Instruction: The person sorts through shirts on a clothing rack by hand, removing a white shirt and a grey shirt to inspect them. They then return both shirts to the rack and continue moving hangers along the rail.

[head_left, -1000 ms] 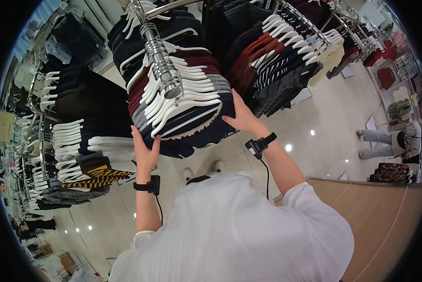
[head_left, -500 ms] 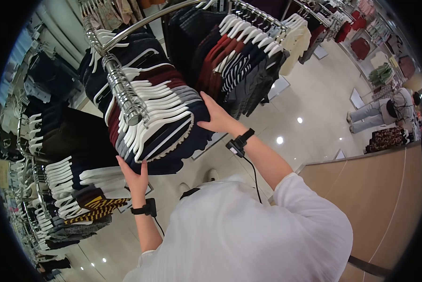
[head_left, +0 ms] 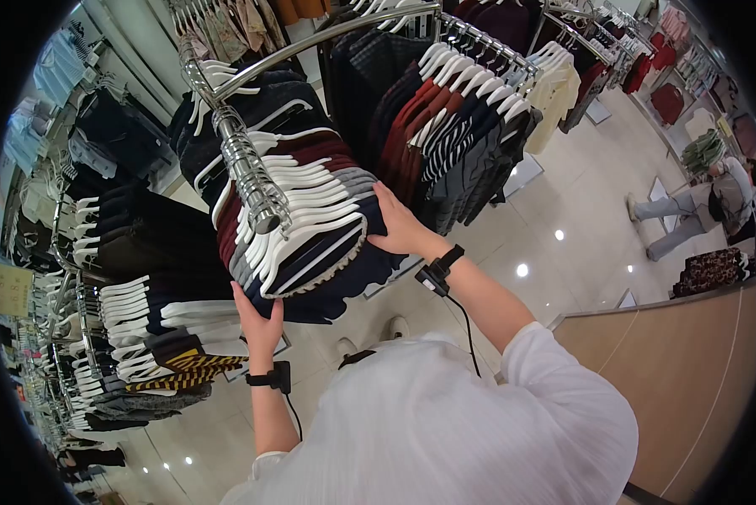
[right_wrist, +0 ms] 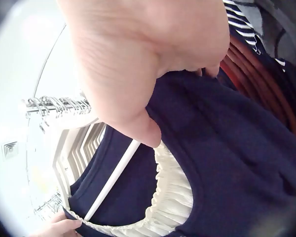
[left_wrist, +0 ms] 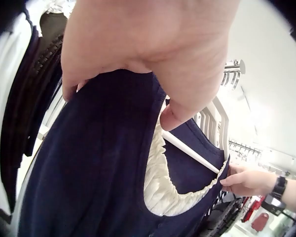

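The front garment, a navy top (head_left: 323, 303) with a cream ruffled neckline (left_wrist: 160, 187), hangs on a white hanger (head_left: 304, 242) at the near end of the rail. My left hand (head_left: 262, 328) grips its shoulder at the left, thumb on the neckline edge and fingers behind the cloth. At the other shoulder my right hand (head_left: 403, 227) holds it the same way, as the thumb at the ruffle (right_wrist: 172, 200) shows in the right wrist view. The hanger's white bar (right_wrist: 112, 180) crosses inside the neck opening. Fingertips behind the cloth are mostly hidden.
Behind the top, grey and maroon garments hang packed on the chrome rail (head_left: 247, 172). Striped and rust garments (head_left: 449, 151) hang to the right, dark clothes (head_left: 155, 244) to the left. A wooden counter (head_left: 664, 379) stands at lower right; another person (head_left: 689, 206) is beyond the aisle.
The head view has shifted, showing more of the curved rail and the racks beyond. Both hands stay on the navy top's shoulders. The distant person's legs have changed position.
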Action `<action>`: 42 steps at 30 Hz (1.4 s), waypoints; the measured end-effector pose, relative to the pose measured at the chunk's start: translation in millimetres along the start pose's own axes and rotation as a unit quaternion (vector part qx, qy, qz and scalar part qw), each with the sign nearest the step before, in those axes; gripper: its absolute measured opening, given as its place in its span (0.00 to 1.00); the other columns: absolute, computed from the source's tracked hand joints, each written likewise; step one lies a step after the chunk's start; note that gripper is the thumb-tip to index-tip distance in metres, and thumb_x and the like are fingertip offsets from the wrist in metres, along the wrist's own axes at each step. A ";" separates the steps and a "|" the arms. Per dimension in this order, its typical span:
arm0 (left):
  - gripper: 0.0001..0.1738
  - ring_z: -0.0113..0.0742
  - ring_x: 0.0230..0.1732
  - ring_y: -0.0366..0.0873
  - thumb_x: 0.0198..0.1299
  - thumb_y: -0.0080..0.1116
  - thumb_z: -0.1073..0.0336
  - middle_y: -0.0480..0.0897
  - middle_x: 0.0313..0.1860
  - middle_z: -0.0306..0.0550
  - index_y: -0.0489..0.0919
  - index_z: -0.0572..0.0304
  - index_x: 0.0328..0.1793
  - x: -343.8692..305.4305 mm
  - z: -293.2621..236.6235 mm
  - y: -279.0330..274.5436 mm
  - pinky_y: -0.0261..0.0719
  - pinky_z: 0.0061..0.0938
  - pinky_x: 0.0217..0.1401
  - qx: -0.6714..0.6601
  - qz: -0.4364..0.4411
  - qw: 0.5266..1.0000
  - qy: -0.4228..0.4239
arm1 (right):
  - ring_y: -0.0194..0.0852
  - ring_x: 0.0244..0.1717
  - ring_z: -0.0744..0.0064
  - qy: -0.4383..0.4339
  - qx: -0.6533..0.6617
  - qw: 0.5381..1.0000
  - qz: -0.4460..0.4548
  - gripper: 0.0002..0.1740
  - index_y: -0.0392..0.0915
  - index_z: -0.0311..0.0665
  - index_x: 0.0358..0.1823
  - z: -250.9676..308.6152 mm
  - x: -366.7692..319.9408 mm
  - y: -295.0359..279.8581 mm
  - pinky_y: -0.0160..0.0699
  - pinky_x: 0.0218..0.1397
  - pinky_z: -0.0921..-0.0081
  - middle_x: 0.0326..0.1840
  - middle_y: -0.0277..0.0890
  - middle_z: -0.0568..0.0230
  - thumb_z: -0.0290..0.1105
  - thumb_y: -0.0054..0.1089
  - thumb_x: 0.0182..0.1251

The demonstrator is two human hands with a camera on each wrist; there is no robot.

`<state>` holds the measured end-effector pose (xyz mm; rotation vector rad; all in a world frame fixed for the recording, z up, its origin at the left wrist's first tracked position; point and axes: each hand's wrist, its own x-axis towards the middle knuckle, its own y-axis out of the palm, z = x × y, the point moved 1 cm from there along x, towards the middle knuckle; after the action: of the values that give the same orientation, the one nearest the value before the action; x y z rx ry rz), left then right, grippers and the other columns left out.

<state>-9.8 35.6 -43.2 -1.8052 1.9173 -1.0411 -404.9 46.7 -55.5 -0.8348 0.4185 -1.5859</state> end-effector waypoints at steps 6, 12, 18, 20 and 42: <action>0.54 0.64 0.87 0.56 0.63 0.72 0.63 0.59 0.86 0.70 0.52 0.72 0.89 -5.4 -0.2 -3.0 0.55 0.47 0.88 0.015 -0.032 0.999 0.001 | 0.57 0.84 0.35 -0.002 -0.038 0.999 -0.002 0.56 0.51 0.29 0.86 9.0 -18.3 -38.0 0.62 0.85 0.55 0.87 0.52 0.33 0.38 0.76 0.61; 0.39 0.61 0.80 0.66 0.65 0.67 0.68 0.68 0.80 0.64 0.65 0.70 0.81 -23.4 -4.8 -18.7 0.67 0.47 0.79 0.038 -0.070 0.997 0.012 | 0.87 0.57 0.47 0.016 0.001 0.998 -0.054 0.23 0.83 0.29 0.60 26.5 -55.5 -86.2 0.85 0.61 0.60 0.55 0.87 0.45 0.32 0.71 0.67; 0.13 0.50 0.58 0.80 0.67 0.61 0.75 0.80 0.60 0.56 0.80 0.67 0.56 -21.4 -37.0 -24.8 0.79 0.38 0.55 -0.002 -0.136 0.990 0.027 | 0.89 0.44 0.46 0.079 0.010 0.984 -0.157 0.14 0.86 0.29 0.51 48.8 -76.4 -104.2 0.86 0.49 0.59 0.45 0.88 0.47 0.28 0.69 0.66; 0.12 0.48 0.55 0.80 0.66 0.61 0.75 0.81 0.57 0.55 0.80 0.67 0.54 -16.3 -41.1 -25.7 0.79 0.36 0.53 -0.029 -0.122 0.992 0.029 | 0.89 0.44 0.46 0.097 -0.009 0.982 -0.164 0.13 0.86 0.30 0.49 59.1 -77.3 -103.4 0.86 0.49 0.59 0.44 0.88 0.47 0.27 0.68 0.66; 0.05 0.28 0.24 0.79 0.67 0.67 0.73 0.82 0.26 0.43 0.84 0.66 0.37 7.6 -74.7 -10.3 0.76 0.24 0.31 -0.123 0.050 0.987 0.087 | 0.88 0.40 0.52 0.133 -0.055 0.959 -0.246 0.07 0.87 0.33 0.45 79.4 -109.1 -81.8 0.85 0.43 0.63 0.39 0.88 0.51 0.25 0.66 0.67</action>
<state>-53.1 50.7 17.1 -1.7697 2.3044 -0.9941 -404.8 182.9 24.0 -0.8548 0.5209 -2.1682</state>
